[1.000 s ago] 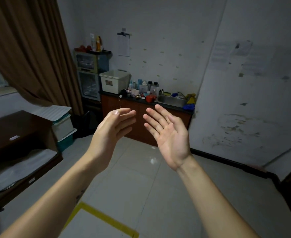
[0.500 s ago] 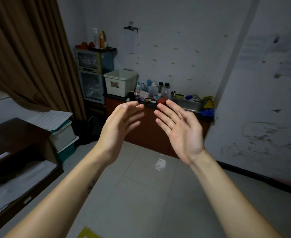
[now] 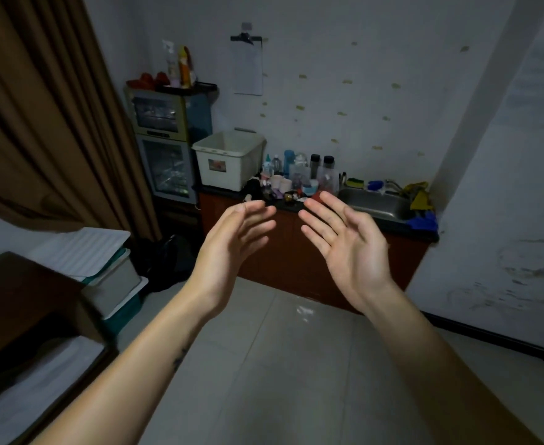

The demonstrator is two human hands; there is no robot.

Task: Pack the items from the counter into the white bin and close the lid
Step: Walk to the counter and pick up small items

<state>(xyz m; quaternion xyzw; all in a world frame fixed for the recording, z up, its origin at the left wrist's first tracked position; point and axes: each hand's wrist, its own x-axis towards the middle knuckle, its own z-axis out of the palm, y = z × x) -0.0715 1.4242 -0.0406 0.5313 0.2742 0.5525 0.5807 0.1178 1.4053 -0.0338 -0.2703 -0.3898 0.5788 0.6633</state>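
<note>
A white bin (image 3: 227, 162) stands lidless at the left end of a dark counter (image 3: 389, 223) across the room. To its right is a cluster of bottles, cups and small items (image 3: 299, 178). My left hand (image 3: 232, 245) and my right hand (image 3: 347, 245) are raised in front of me, palms facing each other, fingers spread, holding nothing. Both are well short of the counter. My right fingertips hide some of the small items.
A steel sink (image 3: 373, 203) sits at the counter's right end with sponges and cloths (image 3: 421, 200). A stacked cabinet (image 3: 167, 149) stands left of the bin beside a brown curtain (image 3: 39, 123). Storage boxes (image 3: 110, 277) and a dark wooden unit (image 3: 23, 316) lie at the left. Tiled floor (image 3: 280, 364) stretches ahead.
The view has closed in on the counter and shifted right, so the bin and items appear larger. Both hands stay raised, empty and open.
</note>
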